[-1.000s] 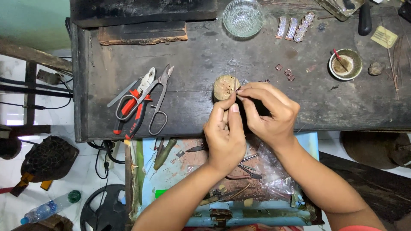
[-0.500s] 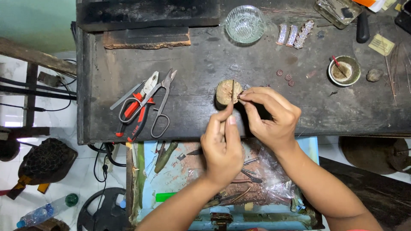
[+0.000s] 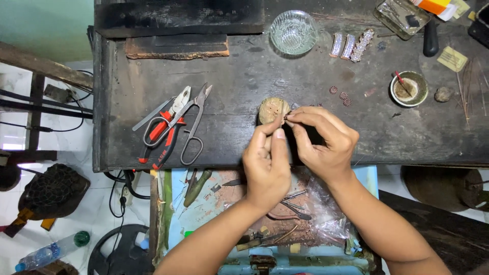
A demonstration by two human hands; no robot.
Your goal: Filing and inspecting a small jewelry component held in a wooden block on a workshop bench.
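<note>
**Two hands, one tiny piece, pinched over the bench**

Two hands meeting above the front edge of the dark workbench (image 3: 153,147). Left hand (image 3: 267,165) narrowed, thumb and forefinger drawn together near a very small dark piece (image 3: 286,117); right hand (image 3: 323,142) closed to a pinch on that same piece at the fingertips. Whether both grip it, cannot tell. Just behind, touching or nearly so, one round tan lump (image 3: 272,109) on the bench.

Likely very light, stiff, easy to drop or lose; best taken at its edges by fingertips, gently, probably bendable under hard pressure.

Counted nearby: one pair of red-handled pliers (image 3: 165,130), one pair of metal snips (image 3: 193,127), one glass bowl (image 3: 294,31), three sparkling strips (image 3: 350,45), three small reddish rosettes (image 3: 340,94), one small round dish (image 3: 409,88) with a red-tipped stick.
</note>
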